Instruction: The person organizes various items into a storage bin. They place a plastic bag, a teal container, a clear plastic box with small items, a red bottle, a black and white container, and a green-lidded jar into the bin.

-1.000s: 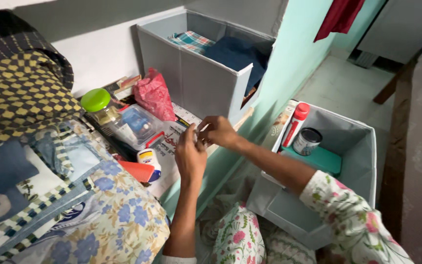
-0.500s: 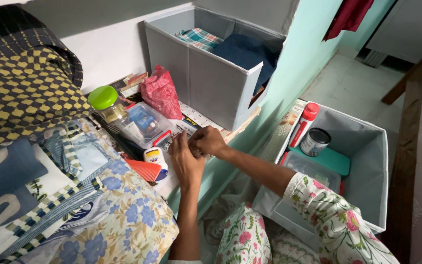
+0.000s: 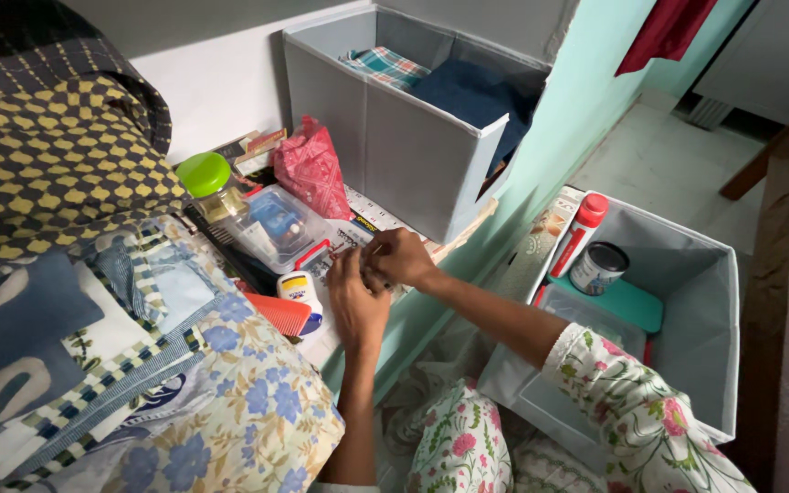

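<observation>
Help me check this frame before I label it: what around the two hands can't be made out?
Head view only:
- What the left hand and right hand pinch: hidden between the fingers.
- The paper under them: print too small, partly covered.
- Clear box contents: blurred by the plastic.
- Lower grey bin: near side hidden by the floral sleeve.

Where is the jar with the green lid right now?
In the head view, the jar with the green lid stands upper left on the shelf, between the pile of patterned cloth and the clear plastic box.
</observation>
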